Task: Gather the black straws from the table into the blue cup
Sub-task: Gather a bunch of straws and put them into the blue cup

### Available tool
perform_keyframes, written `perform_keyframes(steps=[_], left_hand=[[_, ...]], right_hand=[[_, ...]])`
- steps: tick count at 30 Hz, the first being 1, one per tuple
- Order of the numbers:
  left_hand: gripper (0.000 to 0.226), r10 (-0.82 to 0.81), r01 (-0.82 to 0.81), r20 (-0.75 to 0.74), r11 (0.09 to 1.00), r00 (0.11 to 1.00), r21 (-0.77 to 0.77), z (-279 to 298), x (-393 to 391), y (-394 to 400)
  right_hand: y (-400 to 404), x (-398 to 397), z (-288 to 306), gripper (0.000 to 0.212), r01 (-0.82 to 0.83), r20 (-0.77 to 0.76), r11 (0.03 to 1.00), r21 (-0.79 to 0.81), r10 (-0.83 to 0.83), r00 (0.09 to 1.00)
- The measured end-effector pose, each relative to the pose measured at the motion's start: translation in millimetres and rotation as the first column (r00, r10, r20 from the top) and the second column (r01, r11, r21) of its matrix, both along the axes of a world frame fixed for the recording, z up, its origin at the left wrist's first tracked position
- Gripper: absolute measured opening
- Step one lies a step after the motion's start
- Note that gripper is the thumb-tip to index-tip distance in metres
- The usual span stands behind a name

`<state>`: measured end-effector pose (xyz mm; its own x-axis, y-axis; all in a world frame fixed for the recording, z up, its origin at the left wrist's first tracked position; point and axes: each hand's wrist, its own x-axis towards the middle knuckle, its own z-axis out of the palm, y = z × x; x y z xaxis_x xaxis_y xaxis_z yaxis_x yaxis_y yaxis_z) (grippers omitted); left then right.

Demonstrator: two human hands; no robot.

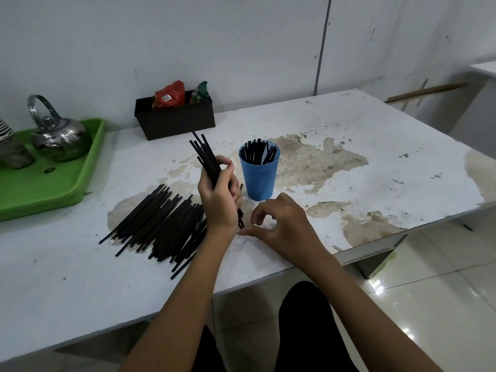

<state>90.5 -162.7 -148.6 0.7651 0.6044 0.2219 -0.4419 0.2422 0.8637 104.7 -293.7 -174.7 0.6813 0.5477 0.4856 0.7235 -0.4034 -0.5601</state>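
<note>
We see a worn white table (pixel 349 146) with the blue cup (pixel 259 175) standing near its middle, and we place everything else from that cup. Far to the cup's left sits a green tray (pixel 53 181) carrying a steel kettle (pixel 60 135); behind the cup and to its left, against the wall, is a black box (pixel 174 120) of packets. Just left and toward us from the cup lies the big loose pile of black straws (pixel 161 224), flat on the table, while a good number already stand inside the cup. Our left hand (pixel 218 200), just left of the cup, is closed around a tilted bundle of straws (pixel 206 157) whose tops fan out unevenly. Our right hand (pixel 279 224), in front of the cup, is empty, fingers loosely curled, fingertips at the bundle's lower ends. We judge the risk lies there: the splayed tips could catch the rim and tip the light cup, or straws could slip from the loose lower end.
</note>
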Motion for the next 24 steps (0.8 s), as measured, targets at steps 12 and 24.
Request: perform_keyframes(steps=[12, 24], left_hand=[[0.013, -0.006, 0.005, 0.005, 0.988, 1.0, 0.157, -13, -10, -16], [0.033, -0.155, 0.205, -0.163, 0.91, 0.974, 0.36, -27, -9, -19]], right_hand=[[-19, 7, 4, 0.018, 0.154, 0.085, 0.986, 0.068, -0.16, 0.984], [-14, 23, 86, 0.063, 0.002, 0.064, 0.967, 0.255, -0.019, 0.998]])
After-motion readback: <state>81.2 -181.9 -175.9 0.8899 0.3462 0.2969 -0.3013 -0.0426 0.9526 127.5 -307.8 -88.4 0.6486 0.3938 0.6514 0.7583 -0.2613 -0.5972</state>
